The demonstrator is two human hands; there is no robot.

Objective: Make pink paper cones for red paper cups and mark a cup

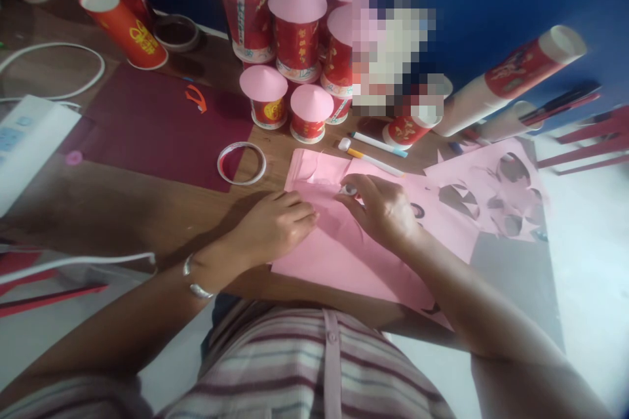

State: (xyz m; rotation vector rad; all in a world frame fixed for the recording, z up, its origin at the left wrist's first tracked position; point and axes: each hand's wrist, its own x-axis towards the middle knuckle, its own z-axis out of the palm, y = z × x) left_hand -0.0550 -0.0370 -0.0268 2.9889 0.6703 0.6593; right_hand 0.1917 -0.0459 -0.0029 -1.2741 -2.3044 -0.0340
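Note:
My left hand (pixel 289 225) is at the left edge of the pink paper (pixel 344 248), its fingers curled and pressed together on it. Whether a loose piece lies under those fingertips is hidden. Over the same sheet, my right hand (pixel 388 212) is closed in a pinch around a small white round-ended object (pixel 348 189); most of it is inside the fingers. A faint curved line shows on the paper between the hands. Just beyond them lie a white marker with a yellow end (pixel 376 162) and one with a blue end (pixel 379 144).
Red tubes with pink cone tops (pixel 297 32) stand stacked at the back. A tape roll (pixel 242 163), dark red sheet (pixel 167 124) and orange-handled scissors (pixel 196 99) are left. Pink paper with cut-out holes (pixel 491 199) lies right. A white power strip (pixel 37 143) sits far left.

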